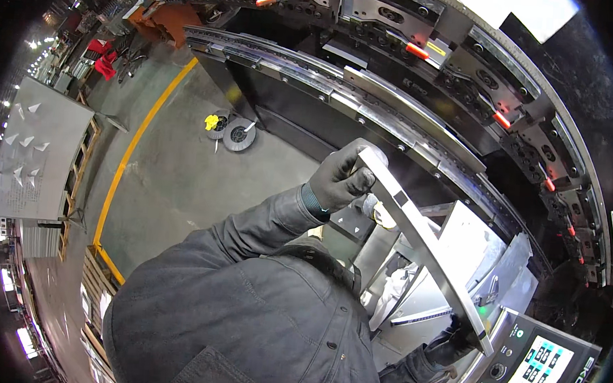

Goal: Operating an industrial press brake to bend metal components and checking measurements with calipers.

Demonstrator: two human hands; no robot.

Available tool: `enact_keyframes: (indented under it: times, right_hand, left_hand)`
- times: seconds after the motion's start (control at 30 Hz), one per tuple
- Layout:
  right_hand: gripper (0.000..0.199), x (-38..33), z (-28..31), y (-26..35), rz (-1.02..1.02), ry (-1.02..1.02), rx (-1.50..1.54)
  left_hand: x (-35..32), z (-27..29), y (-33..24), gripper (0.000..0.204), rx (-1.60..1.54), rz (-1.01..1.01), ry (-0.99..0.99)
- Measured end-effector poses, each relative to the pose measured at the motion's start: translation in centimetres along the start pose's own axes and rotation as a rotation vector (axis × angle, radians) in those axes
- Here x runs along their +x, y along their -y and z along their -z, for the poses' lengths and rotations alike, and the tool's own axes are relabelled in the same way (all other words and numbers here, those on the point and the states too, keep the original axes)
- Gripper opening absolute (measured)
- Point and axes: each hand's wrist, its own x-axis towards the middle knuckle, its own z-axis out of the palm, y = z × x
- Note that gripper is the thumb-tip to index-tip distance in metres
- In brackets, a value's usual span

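Dark-gloved fingers point(350, 167) of the left hand point(339, 179) clench the upper end of a long bent sheet-metal strip point(416, 233), while the gloved right hand point(455, 341) grips its lower end beside the control panel point(534, 367), below the press brake's curved tooling rail point(395, 113).

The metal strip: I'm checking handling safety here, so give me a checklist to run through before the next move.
1. Left hand gloved and closed on the metal strip's upper end: ok.
2. Right hand gloved, at the lower end: ok; its grip is partly hidden.
3. Strip clear of the machine bed: ok.
4. Strip clear of the control panel: cannot tell.
5. Strip edges free of burrs: cannot tell.
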Motion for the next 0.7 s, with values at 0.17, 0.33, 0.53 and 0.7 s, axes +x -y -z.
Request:
enact_keyframes:
  times: [0.17, 0.33, 0.53, 0.7]
  right_hand:
    - [0.032, -1.7, 0.6, 2.2, 0.02, 0.048, 0.0]
    - [0.027, -2.2, 1.3, 3.5, 0.008, -0.086, -0.176]
    - [0.02, -4.0, 1.3, 2.7, -0.016, -0.36, -0.423]
    - [0.02, -4.0, 0.0, 5.6, -0.158, -0.269, -0.517]
  left_hand:
    - [-1.2, -0.9, -0.5, 0.031, -0.01, -0.04, 0.013]
    - [-1.6, 1.6, 0.5, 0.027, -0.021, -0.019, 0.249]
    - [-3.6, 4.0, 3.8, 0.025, 0.167, 0.145, 0.058]
    - [-2.9, 5.0, 4.5, 0.034, 0.299, 0.306, -0.051]
